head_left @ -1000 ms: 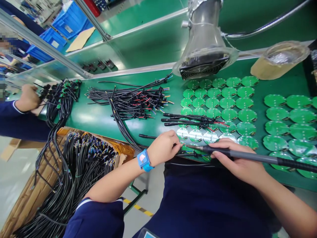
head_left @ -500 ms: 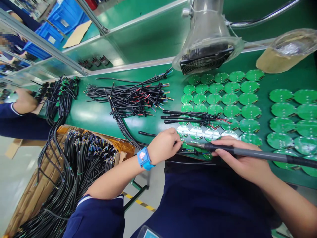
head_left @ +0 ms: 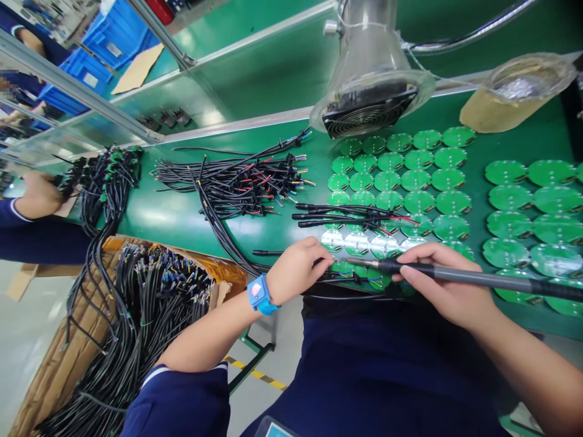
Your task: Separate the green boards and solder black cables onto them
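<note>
My right hand is closed around a black soldering iron, its tip pointing left at a round green circuit board near the table's front edge. My left hand, with a blue wrist strap, pinches a thin black cable right at the iron's tip. Several round green boards lie in rows beyond my hands. A few black cables with red wires rest across the nearest rows.
A bundle of black cables lies on the green table. A cardboard box of cables stands at the lower left. A fume extractor fan hangs above the boards. Another person's hand works at the far left. A tape roll sits far right.
The view has shifted slightly. My hands stay together at the same board, with the iron's tip moving a little toward my left fingers.
</note>
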`<state>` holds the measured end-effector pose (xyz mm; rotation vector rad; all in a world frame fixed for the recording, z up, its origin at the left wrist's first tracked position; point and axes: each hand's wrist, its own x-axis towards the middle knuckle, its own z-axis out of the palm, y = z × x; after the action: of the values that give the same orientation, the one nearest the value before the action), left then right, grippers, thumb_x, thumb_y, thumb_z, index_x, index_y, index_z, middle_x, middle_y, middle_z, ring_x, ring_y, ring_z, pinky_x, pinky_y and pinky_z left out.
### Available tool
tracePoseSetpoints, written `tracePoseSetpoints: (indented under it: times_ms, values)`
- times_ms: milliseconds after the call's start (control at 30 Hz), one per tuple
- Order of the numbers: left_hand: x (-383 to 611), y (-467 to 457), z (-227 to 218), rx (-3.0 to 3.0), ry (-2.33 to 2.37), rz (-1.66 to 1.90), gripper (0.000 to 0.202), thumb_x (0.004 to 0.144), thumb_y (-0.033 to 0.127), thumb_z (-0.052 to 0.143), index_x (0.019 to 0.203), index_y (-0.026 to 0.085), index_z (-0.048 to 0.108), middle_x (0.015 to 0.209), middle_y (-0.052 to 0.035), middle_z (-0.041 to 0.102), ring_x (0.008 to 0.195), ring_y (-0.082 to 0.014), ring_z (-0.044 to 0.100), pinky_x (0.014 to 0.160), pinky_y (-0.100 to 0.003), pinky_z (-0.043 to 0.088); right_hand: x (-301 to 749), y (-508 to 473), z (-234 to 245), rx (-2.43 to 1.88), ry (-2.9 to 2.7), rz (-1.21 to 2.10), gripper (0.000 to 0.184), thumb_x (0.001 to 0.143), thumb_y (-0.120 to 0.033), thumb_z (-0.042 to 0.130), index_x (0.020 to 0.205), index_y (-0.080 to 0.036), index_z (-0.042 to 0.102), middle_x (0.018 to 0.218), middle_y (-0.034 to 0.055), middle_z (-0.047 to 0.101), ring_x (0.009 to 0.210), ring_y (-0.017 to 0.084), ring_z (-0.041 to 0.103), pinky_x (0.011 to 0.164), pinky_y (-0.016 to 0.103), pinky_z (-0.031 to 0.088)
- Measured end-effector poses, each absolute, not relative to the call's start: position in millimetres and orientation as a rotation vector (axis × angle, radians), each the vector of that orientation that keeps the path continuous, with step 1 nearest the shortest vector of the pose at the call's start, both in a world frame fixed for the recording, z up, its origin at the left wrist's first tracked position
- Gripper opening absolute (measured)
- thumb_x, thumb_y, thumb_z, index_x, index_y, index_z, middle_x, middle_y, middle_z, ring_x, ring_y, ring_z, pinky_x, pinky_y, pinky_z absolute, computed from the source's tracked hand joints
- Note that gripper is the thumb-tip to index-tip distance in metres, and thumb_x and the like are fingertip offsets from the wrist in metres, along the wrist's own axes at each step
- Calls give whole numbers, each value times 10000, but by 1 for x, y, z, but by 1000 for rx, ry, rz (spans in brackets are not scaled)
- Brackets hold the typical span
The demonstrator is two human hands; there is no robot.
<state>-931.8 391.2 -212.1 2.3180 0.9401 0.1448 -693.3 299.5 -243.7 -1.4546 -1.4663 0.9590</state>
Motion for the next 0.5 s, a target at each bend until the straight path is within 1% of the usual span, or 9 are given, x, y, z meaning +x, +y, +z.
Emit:
tracePoseSetpoints:
  times_ms: [100, 200, 500]
  values:
    - [-936, 395, -214, 2353, 780, 153, 204, 887, 210, 429, 868, 160, 626, 861, -55, 561, 817, -130, 540, 771, -266, 462, -693, 301, -243, -1456, -1458, 1000, 113, 800, -312, 558, 871, -225, 539, 688, -2, 643, 588, 143, 630, 514, 244, 483]
    - [-938, 399, -216, 2427, 678, 99, 217, 892, 214, 416, 873, 158, 624, 859, -57, 559, 812, -131, 533, 757, -265, 458, -693, 302, -243, -1468, -1460, 1029, 123, 800, -325, 557, 865, -222, 542, 695, 1, 649, 593, 142, 633, 534, 250, 492]
    - [-935, 399, -216, 2497, 724, 25, 230, 887, 226, 415, 852, 141, 626, 821, -60, 548, 764, -136, 537, 712, -266, 463, -696, 305, -241, -1508, -1569, 1002, 139, 794, -337, 558, 864, -216, 561, 675, -1, 664, 591, 132, 610, 551, 256, 480]
